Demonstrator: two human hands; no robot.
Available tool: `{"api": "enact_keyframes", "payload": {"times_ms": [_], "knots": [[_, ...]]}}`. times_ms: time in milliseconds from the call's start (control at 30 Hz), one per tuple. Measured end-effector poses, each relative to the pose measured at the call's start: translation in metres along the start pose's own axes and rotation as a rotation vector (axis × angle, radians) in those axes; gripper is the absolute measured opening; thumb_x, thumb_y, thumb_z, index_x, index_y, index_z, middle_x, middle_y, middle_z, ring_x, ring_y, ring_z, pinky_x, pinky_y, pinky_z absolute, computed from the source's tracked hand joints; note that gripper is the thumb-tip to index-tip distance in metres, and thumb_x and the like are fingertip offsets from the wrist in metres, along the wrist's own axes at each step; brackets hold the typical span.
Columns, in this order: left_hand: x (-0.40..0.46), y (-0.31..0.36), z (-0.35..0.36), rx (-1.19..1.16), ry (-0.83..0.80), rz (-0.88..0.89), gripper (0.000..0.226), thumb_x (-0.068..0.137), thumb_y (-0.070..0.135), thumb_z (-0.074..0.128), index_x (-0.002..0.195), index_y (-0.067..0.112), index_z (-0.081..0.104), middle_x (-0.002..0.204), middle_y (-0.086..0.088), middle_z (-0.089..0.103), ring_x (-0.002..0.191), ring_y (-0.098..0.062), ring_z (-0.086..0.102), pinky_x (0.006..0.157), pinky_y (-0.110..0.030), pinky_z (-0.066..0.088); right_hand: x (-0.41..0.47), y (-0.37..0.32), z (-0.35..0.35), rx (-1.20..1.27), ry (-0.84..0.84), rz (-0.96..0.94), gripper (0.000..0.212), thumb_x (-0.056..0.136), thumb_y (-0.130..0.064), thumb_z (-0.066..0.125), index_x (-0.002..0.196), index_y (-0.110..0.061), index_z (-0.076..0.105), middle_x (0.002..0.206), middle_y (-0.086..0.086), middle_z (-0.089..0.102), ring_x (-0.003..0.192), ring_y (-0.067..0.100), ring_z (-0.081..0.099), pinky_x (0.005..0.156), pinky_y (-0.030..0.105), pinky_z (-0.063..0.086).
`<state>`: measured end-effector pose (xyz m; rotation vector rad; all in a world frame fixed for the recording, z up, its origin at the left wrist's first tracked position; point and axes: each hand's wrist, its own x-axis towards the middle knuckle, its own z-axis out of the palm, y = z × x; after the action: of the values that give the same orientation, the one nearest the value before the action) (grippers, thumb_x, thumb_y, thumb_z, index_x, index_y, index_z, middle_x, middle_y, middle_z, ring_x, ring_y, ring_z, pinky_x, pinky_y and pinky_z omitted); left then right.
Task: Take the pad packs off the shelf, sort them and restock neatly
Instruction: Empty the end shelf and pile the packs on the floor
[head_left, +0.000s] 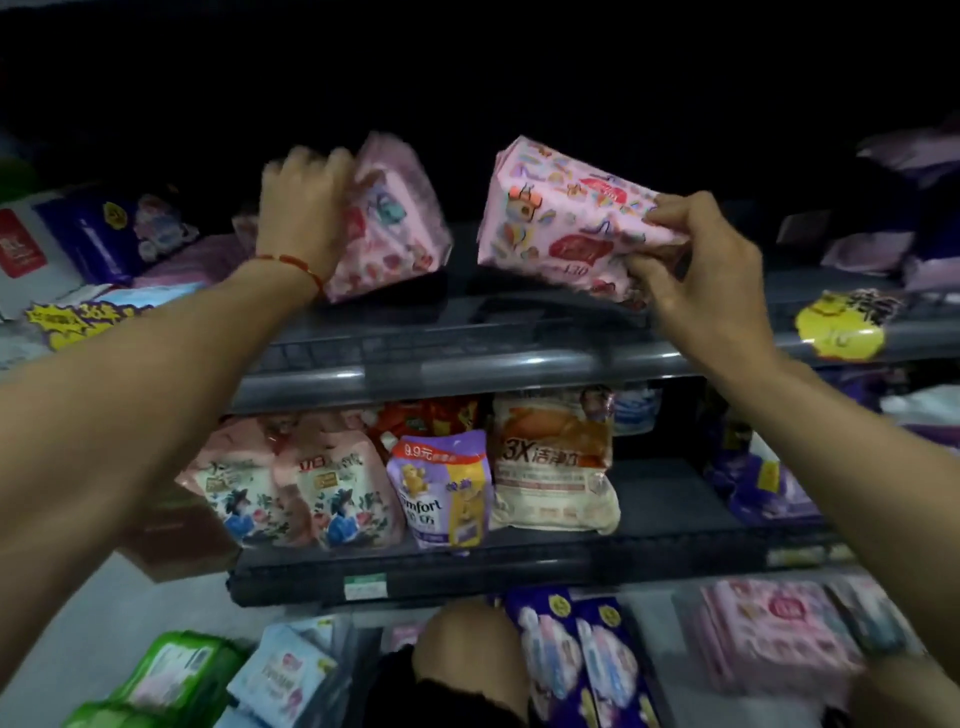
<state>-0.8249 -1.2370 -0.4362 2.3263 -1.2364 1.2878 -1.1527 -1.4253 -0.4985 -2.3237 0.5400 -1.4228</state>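
Observation:
Two pink patterned pad packs are at the upper grey shelf (467, 358). My left hand (304, 208) grips the left pink pack (389, 228), which stands tilted with its lower end on the shelf. My right hand (696, 270) pinches the right end of the second pink pack (566, 218) and holds it slightly above the shelf, tilted. The stretch of shelf between and below the two packs is bare. More pad packs lie low down: dark blue packs (582, 660), a pink pack (774, 634), green packs (171, 675) and a light blue pack (291, 670).
Dark blue and white packs (114, 228) crowd the upper shelf's left end; purple packs (872, 249) and a yellow price tag (841, 327) sit at its right. The middle shelf holds detergent refill pouches (441, 488). My knee (467, 654) shows at the bottom centre.

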Motion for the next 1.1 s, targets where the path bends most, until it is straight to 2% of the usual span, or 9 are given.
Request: {"api": "enact_keyframes", "payload": {"times_ms": [167, 300, 400, 500, 667, 767, 833, 967, 1100], "knots": [[-0.006, 0.088, -0.04, -0.33, 0.199, 0.093, 0.014, 0.091, 0.006, 0.049, 0.099, -0.002, 0.056, 0.1, -0.026, 0.057, 0.096, -0.04, 0.053, 0.078, -0.045, 0.035, -0.055, 0.012, -0.06, 0.034, 0.067, 0.209, 0.032, 0.087, -0.024, 0.078, 0.113, -0.017, 0.06, 0.099, -0.025, 0.063, 0.086, -0.011, 0.061, 0.079, 0.012, 0.047], [-0.052, 0.164, -0.062, -0.623, 0.209, 0.111, 0.017, 0.095, 0.011, 0.051, 0.105, -0.002, 0.052, 0.097, -0.018, 0.067, 0.09, -0.041, 0.062, 0.069, -0.049, 0.044, -0.104, 0.041, -0.128, -0.015, 0.043, 0.363, 0.03, 0.085, -0.031, 0.081, 0.106, -0.027, 0.06, 0.094, -0.008, 0.07, 0.075, -0.004, 0.063, 0.075, 0.022, 0.053], [-0.092, 0.225, -0.067, -0.794, 0.02, 0.038, 0.018, 0.095, 0.018, 0.052, 0.107, 0.005, 0.049, 0.099, -0.009, 0.072, 0.09, -0.042, 0.066, 0.07, -0.05, 0.05, -0.137, 0.062, -0.182, -0.088, -0.022, 0.487, 0.026, 0.082, -0.034, 0.084, 0.096, -0.031, 0.061, 0.095, -0.001, 0.073, 0.086, 0.018, 0.069, 0.084, 0.05, 0.057], [-0.143, 0.288, -0.057, -0.993, -0.28, -0.059, 0.009, 0.093, 0.015, 0.056, 0.096, 0.008, 0.051, 0.085, -0.011, 0.068, 0.085, -0.041, 0.065, 0.072, -0.05, 0.049, -0.169, 0.074, -0.225, -0.092, -0.085, 0.639, 0.028, 0.079, -0.029, 0.087, 0.092, -0.024, 0.063, 0.091, 0.001, 0.076, 0.084, 0.017, 0.07, 0.084, 0.054, 0.058], [-0.257, 0.387, -0.021, -1.105, -0.781, -0.077, 0.023, 0.091, 0.011, 0.062, 0.08, 0.018, 0.043, 0.072, -0.011, 0.06, 0.08, -0.041, 0.061, 0.067, -0.045, 0.042, -0.232, 0.174, -0.26, -0.242, -0.122, 0.848, 0.067, 0.045, -0.081, 0.083, 0.093, -0.037, 0.066, 0.087, -0.002, 0.077, 0.085, 0.027, 0.074, 0.078, 0.057, 0.059], [-0.322, 0.443, -0.002, -1.021, -1.031, 0.089, 0.012, 0.094, 0.013, 0.054, 0.095, 0.018, 0.042, 0.093, -0.02, 0.067, 0.091, -0.045, 0.062, 0.076, -0.05, 0.049, -0.246, 0.171, -0.253, -0.341, -0.107, 0.977, 0.043, 0.061, -0.051, 0.089, 0.086, -0.027, 0.063, 0.085, 0.005, 0.075, 0.083, 0.032, 0.071, 0.078, 0.051, 0.058], [-0.353, 0.475, 0.006, -0.944, -1.179, 0.174, 0.024, 0.098, 0.013, 0.047, 0.121, 0.019, 0.044, 0.111, -0.021, 0.066, 0.104, -0.043, 0.063, 0.085, -0.049, 0.052, -0.249, 0.168, -0.251, -0.413, -0.142, 1.028, 0.032, 0.072, -0.03, 0.089, 0.087, -0.019, 0.063, 0.087, 0.008, 0.073, 0.085, 0.031, 0.069, 0.075, 0.041, 0.054], [-0.381, 0.53, 0.017, -0.864, -1.226, 0.356, 0.057, 0.092, -0.008, 0.048, 0.142, 0.018, 0.045, 0.137, -0.016, 0.057, 0.123, -0.036, 0.058, 0.101, -0.045, 0.05, -0.267, 0.196, -0.267, -0.471, -0.248, 1.125, 0.034, 0.075, -0.028, 0.089, 0.079, -0.019, 0.057, 0.086, 0.009, 0.07, 0.08, 0.027, 0.062, 0.069, 0.034, 0.043], [-0.401, 0.558, 0.031, -0.776, -1.188, 0.441, 0.06, 0.099, -0.003, 0.043, 0.153, 0.02, 0.033, 0.146, -0.017, 0.048, 0.129, -0.033, 0.053, 0.108, -0.043, 0.045, -0.293, 0.209, -0.276, -0.463, -0.287, 1.24, 0.033, 0.072, -0.029, 0.09, 0.085, -0.016, 0.062, 0.09, 0.013, 0.073, 0.086, 0.034, 0.07, 0.082, 0.046, 0.058]]}}
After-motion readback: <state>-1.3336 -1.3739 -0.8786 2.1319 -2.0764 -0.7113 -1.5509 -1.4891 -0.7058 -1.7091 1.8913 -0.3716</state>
